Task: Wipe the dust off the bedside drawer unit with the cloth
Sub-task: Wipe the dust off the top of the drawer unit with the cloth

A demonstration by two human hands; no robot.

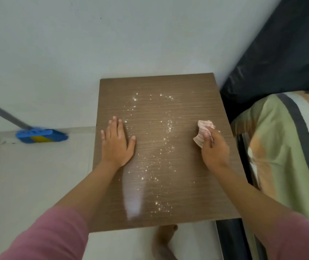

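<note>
Drawer unit [191,184] sits in the corner, wall behind it, bed [281,147] to its right, and we're looking down on its brown top. Off to its left a blue broom [41,136] leans on the floor. On the unit's left side the left hand [117,142] lies flat, fingers straight, holding nothing. Down the middle of the unit, white dust [166,132] is scattered from back to front, so hardly any wiping looks done. On the unit's right side the right hand [214,150] has its grip bunched around the cloth [203,129], down at the surface. Nearly the whole top is left to wipe.
</note>
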